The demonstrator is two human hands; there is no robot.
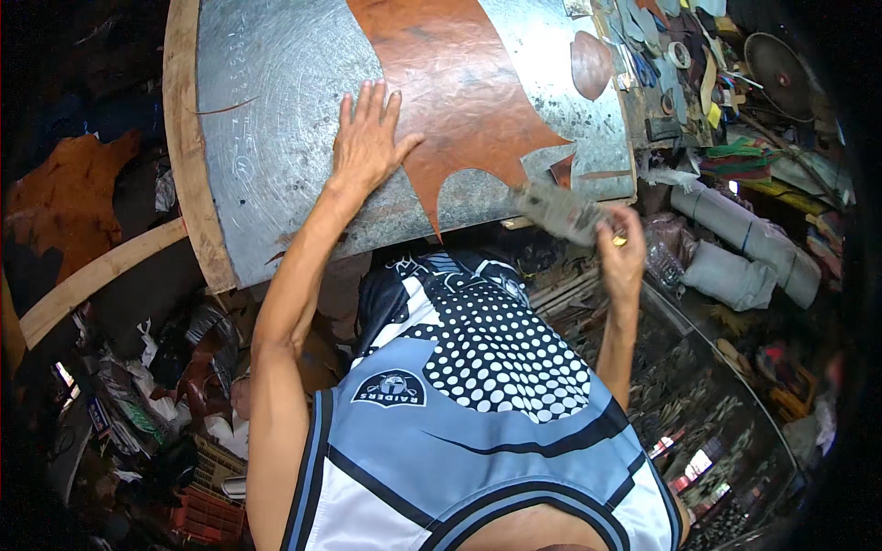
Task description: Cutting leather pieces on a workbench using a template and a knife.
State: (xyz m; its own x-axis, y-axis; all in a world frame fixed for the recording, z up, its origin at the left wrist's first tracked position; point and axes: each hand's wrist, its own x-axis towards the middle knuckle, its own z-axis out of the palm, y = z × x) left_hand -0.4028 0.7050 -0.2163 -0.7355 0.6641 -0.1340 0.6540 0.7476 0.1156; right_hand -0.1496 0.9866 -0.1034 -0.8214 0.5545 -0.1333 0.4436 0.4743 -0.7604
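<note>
A brown piece of leather with curved cut-outs and pointed tips lies on a grey metal-topped table. My left hand rests on the metal with fingers spread, its thumb reaching the leather's left edge. At the table's front edge, my right hand is closed on a flat, greyish, see-through-looking piece, blurred, whose far end meets the leather's lower right edge. A speck of yellow shows at the right fingers; what it belongs to is hidden. A small brown leather scrap lies beside the leather's right tip.
A rounded brown leather piece lies at the table's right. Beyond are scissors, a tape roll and several scraps. Wrapped rolls lie at right. More brown leather hangs at left. A wooden edge borders the table.
</note>
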